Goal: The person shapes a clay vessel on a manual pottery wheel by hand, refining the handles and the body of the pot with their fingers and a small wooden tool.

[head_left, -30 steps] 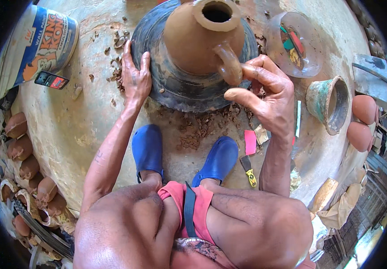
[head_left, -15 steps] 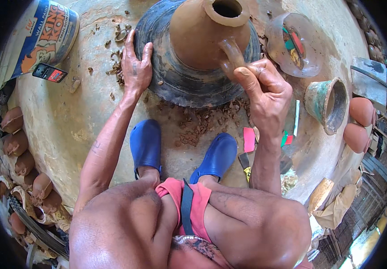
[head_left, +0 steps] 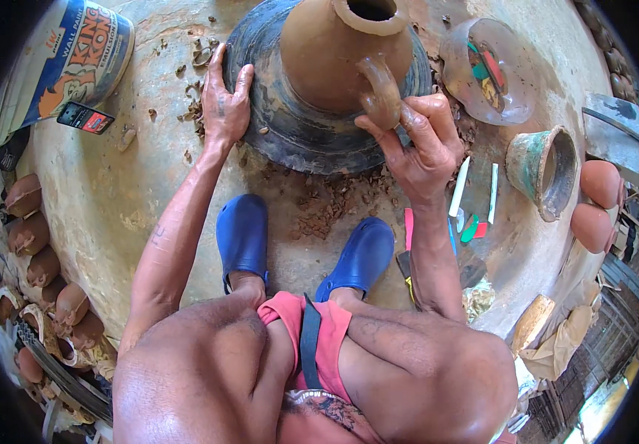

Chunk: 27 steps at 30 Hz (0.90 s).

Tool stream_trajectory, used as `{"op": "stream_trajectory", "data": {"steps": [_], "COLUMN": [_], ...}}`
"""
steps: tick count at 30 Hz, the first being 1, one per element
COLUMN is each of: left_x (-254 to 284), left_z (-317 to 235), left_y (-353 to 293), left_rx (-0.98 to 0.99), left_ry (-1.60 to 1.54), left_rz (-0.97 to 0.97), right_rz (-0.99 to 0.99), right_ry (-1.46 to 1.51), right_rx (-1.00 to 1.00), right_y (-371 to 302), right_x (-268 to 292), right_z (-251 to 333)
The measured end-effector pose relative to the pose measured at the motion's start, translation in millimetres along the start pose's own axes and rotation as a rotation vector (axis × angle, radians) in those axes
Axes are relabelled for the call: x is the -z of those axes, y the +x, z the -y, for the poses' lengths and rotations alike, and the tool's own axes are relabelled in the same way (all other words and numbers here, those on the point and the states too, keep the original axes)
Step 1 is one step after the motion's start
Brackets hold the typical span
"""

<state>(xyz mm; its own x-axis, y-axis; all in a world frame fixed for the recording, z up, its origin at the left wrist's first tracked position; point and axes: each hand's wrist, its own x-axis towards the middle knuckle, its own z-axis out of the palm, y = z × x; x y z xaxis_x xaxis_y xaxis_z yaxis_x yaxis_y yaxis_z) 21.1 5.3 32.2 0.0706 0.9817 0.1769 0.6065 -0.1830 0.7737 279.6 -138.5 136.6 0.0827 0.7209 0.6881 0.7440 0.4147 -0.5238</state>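
A brown wet clay pot (head_left: 321, 70) with a round open mouth stands upright on a dark turning wheel (head_left: 297, 152). From its shoulder a glossy strip of clay, a handle (head_left: 383, 100), curves out and downward. My right hand (head_left: 427, 152) grips the strip's lower end between thumb and fingers, close against the pot's near right side. My left hand (head_left: 225, 107) lies on the wheel's left rim with thumb and fingers spread, holding nothing. Whether the handle's lower end touches the pot wall is hard to make out.
Clay shavings (head_left: 323, 207) litter the floor before the wheel. To the right are a clear plastic basin (head_left: 452, 85) with coloured scrapers, slim white tools (head_left: 461, 186) and a green-stained pot (head_left: 526, 166). A paint bucket (head_left: 116, 59) and phone (head_left: 83, 118) stand left, near several reddish pots (head_left: 27, 235).
My right hand has shifted left toward the pot, bending the clay handle into a tighter curve. A white tool it covered now shows. My left hand stays on the wheel.
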Motion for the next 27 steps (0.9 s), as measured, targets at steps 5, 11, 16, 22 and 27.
{"op": "stream_trajectory", "data": {"steps": [5,11,16,22,27], "left_x": [3,4,3,3,5], "left_z": [0,1,-2,-4,-3], "left_y": [0,1,0,-4,-5], "left_rx": [-0.001,-0.003,-0.003,0.000,0.003], "left_ry": [0.006,0.007,0.004,-0.002,0.005], "left_rz": [-0.001,-0.005,-0.007,-0.017,-0.025], "right_rz": [0.065,-0.061,-0.191,0.077,0.177], "right_ry": [0.151,-0.025,-0.169,-0.104,-0.213], "right_rx": [-0.147,-0.014,-0.059,-0.374,-0.271], "right_y": [-2,-14,-23,-9,-3], "right_x": [8,-14,-30,-24,-17], "right_z": [6,1,-16,-31,-31]}}
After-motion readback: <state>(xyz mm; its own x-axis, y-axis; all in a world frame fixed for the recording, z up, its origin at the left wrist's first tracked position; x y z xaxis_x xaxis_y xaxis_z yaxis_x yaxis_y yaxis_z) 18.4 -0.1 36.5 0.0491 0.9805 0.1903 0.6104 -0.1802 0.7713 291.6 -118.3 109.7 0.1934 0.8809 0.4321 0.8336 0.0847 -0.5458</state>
